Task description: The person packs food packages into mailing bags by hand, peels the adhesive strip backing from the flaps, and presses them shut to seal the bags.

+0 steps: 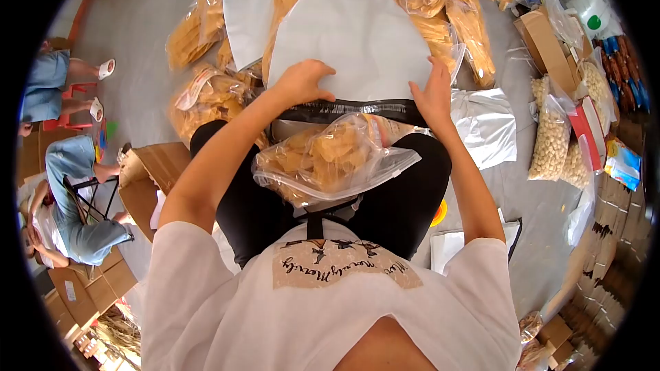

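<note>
A large white plastic mailing bag [354, 38] lies in front of me, its black-edged strip [357, 109] facing my body. My left hand [302, 84] rests over the bag's near left part, fingers curved and thumb apart, with the thumb tip by the strip. At the near right corner, my right hand [434, 98] holds the bag's edge, its thumb on top and some fingers hidden. Across my lap, just below the strip, sits a clear zip bag of yellowish-brown dried strips [330, 154]; neither hand touches it.
Several clear bags of similar strips [471, 34] surround the white bag. Another white bag [251, 14] lies behind left, a silvery-white one [485, 127] at right. Bags of pale round pieces [550, 137] stand farther right. An open cardboard box [155, 172] and seated people are at left.
</note>
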`<action>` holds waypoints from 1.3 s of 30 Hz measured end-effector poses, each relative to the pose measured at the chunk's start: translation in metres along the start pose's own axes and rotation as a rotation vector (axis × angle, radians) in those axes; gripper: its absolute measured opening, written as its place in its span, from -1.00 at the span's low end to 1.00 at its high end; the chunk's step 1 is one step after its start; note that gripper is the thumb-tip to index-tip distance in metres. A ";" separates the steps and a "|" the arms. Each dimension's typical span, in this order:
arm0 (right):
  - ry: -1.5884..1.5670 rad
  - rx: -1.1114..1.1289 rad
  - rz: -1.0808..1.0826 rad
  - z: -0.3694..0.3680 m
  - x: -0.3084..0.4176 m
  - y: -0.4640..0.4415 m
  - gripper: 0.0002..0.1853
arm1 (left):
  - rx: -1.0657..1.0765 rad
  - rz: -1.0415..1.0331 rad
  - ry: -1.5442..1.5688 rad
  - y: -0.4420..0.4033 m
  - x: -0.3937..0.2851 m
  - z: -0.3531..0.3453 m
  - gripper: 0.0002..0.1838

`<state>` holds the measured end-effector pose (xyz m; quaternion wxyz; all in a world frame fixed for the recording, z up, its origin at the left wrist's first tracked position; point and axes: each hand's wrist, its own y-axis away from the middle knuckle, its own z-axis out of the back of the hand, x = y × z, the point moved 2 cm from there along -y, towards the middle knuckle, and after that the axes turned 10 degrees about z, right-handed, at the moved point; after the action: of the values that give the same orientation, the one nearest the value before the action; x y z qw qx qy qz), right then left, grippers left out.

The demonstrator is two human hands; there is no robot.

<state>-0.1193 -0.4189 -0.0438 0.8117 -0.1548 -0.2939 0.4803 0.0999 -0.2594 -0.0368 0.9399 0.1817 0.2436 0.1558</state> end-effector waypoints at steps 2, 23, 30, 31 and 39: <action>-0.131 0.171 0.069 0.006 0.015 -0.007 -0.54 | -0.353 -0.190 -0.096 0.011 0.002 -0.019 -0.57; -0.529 0.960 0.222 0.081 0.133 -0.046 -0.46 | -0.745 -0.114 -0.070 0.002 0.003 -0.017 -0.83; 0.036 0.635 0.846 0.047 0.204 0.045 -0.53 | -0.848 -0.033 0.295 0.021 0.001 0.011 -0.88; 0.041 0.629 0.851 0.043 0.203 0.049 -0.53 | -0.852 -0.036 0.364 0.023 0.004 0.017 -0.88; -0.244 0.168 0.188 0.101 0.140 -0.030 -0.78 | -0.568 -0.264 0.337 0.026 0.035 0.079 -0.78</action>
<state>-0.1105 -0.3144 0.0966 0.7316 -0.0538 -0.3334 0.5923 0.1648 -0.2439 0.0247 0.9117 -0.1480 0.3634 0.1222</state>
